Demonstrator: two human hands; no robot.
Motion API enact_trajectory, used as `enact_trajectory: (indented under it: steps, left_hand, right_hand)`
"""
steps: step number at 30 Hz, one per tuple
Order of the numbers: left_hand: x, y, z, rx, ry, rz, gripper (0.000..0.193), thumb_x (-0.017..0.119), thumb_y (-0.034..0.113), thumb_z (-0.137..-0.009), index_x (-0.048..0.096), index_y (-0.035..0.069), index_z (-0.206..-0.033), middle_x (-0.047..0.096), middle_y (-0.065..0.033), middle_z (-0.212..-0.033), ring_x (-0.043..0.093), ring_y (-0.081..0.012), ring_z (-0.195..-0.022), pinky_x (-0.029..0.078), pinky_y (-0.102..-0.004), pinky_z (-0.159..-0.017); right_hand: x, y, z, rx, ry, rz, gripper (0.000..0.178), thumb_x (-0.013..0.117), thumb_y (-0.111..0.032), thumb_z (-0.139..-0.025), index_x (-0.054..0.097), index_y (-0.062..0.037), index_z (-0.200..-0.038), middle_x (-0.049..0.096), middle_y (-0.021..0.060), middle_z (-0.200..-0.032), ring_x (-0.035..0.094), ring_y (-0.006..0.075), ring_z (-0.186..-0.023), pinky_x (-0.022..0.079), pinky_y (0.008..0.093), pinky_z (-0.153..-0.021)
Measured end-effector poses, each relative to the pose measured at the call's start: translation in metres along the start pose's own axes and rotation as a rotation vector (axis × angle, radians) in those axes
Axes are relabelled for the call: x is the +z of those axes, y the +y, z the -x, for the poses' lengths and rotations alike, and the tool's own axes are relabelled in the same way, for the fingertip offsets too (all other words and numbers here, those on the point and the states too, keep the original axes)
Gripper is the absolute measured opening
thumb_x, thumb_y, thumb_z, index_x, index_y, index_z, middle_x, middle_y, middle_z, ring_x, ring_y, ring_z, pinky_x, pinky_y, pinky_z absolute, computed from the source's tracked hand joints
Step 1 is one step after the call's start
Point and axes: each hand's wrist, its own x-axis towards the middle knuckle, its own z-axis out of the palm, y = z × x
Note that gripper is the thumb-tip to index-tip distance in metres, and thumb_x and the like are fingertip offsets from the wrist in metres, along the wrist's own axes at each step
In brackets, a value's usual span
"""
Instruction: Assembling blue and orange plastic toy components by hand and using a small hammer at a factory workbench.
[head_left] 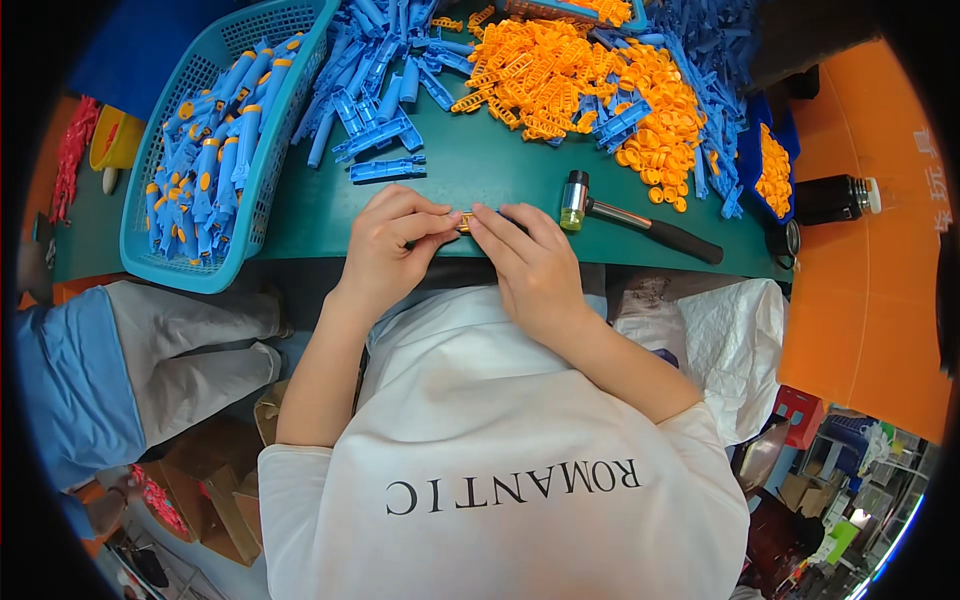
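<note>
I have the small orange piece (464,224) caught between both hands, just above the near edge of the green bench (310,225). It lies right at the fingertips of my left hand (392,238), directly on that hand's right side, and the left grip is pinching it, thumb and forefinger drawn together. My right hand (538,262) comes in from the other side, its fingers slanting over the piece; the thumb is out of sight, so I cannot tell whether that grip closes on it or only presses. Neither hand is clearly nearer: both sets of fingertips meet there.

Most of the piece is covered, so I cannot read its long axis. I judge that lining it up between the two grips is what matters, since little of it is free to turn.

The hammer (620,213) lies to the right, its head near my right hand and its handle slanting away to the right. A blue trough-shaped part (387,169) rests just beyond my left hand, its long axis running roughly across.
</note>
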Motion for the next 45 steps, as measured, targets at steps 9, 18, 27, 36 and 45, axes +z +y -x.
enact_trajectory:
  steps: [9,18,27,36,45]
  left_hand:
    - [0.000,0.006,-0.001,0.022,-0.010,-0.042,0.019,0.082,0.000,-0.073,0.077,0.005,-0.090,0.072,-0.0076,-0.088,0.065,-0.0257,-0.083,0.052,-0.0352,-0.072]
    - [0.016,0.022,-0.018,-0.082,-0.044,-0.027,0.030,0.078,0.001,-0.079,0.073,0.006,-0.109,0.071,-0.0095,-0.100,0.064,-0.0294,-0.094,0.050,-0.0390,-0.083]
    - [0.011,0.016,-0.013,-0.075,-0.109,-0.044,0.038,0.079,0.004,-0.080,0.071,0.004,-0.116,0.065,-0.0111,-0.122,0.063,-0.0301,-0.106,0.050,-0.0381,-0.093]
    - [0.011,0.043,-0.031,-0.365,-0.031,0.703,0.034,0.074,0.002,-0.091,0.068,-0.002,-0.125,0.071,-0.0097,-0.108,0.069,-0.0138,-0.090,0.058,-0.0262,-0.080]
    - [0.012,0.037,-0.025,-0.608,0.035,0.958,0.036,0.076,0.007,-0.090,0.067,-0.003,-0.124,0.074,-0.0095,-0.101,0.071,-0.0157,-0.091,0.059,-0.0282,-0.081]
  right_hand:
    - [-0.050,0.024,-0.005,0.059,0.160,-0.059,0.043,0.064,0.006,-0.084,0.067,-0.0052,-0.125,0.068,0.0135,-0.129,0.062,0.0316,-0.115,0.048,0.0433,-0.100]
    - [-0.089,0.135,-0.030,0.287,0.268,0.218,0.032,0.071,0.002,-0.082,0.073,-0.0051,-0.114,0.068,0.0121,-0.121,0.061,0.0314,-0.113,0.050,0.0384,-0.096]
    - [-0.107,0.181,-0.049,0.035,-0.052,0.195,0.033,0.070,0.001,-0.086,0.071,-0.0063,-0.118,0.070,0.0084,-0.115,0.064,0.0291,-0.105,0.052,0.0382,-0.090]
    - [-0.091,0.042,-0.040,0.516,-0.284,-0.886,0.018,0.067,-0.005,-0.094,0.073,0.0003,-0.110,0.074,0.0076,-0.095,0.069,0.0148,-0.082,0.053,0.0264,-0.071]
    - [-0.064,0.044,-0.037,-0.091,0.091,-0.209,0.026,0.077,0.001,-0.083,0.072,0.0007,-0.108,0.073,0.0147,-0.102,0.072,0.0260,-0.087,0.057,0.0321,-0.072]
